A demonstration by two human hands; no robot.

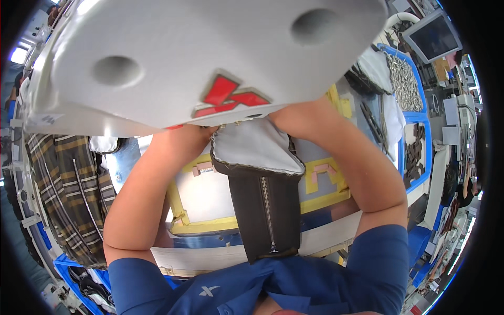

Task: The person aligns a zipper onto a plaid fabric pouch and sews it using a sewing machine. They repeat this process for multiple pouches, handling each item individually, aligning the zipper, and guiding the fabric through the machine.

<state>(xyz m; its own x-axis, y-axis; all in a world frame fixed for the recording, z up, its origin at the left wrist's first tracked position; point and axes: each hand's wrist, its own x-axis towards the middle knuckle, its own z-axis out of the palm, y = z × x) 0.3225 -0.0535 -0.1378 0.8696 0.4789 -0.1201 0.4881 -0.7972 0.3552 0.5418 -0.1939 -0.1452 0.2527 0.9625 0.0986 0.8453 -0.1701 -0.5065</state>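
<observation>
A large light-grey machine housing point(173, 68), most likely a sewing machine head, fills the top of the view and hides what lies beneath it. Below its lower edge is a dark fabric piece point(241, 215) with a metal zipper point(267, 210), hanging toward my body. Its far end folds over to show white lining point(254, 144). My left hand point(197, 135) is at the left edge of this lining, and my right hand point(283, 118) at the right edge. Both sets of fingers are hidden under the housing, so their grip does not show.
Yellow tape point(205, 227) borders the work surface. Plaid fabric point(68, 194) with zippers lies at left, above a blue crate point(79, 283) of dark items. At right are blue trays point(429, 152) with metal pieces point(404, 84), dark tools point(373, 123) and a monitor point(434, 35).
</observation>
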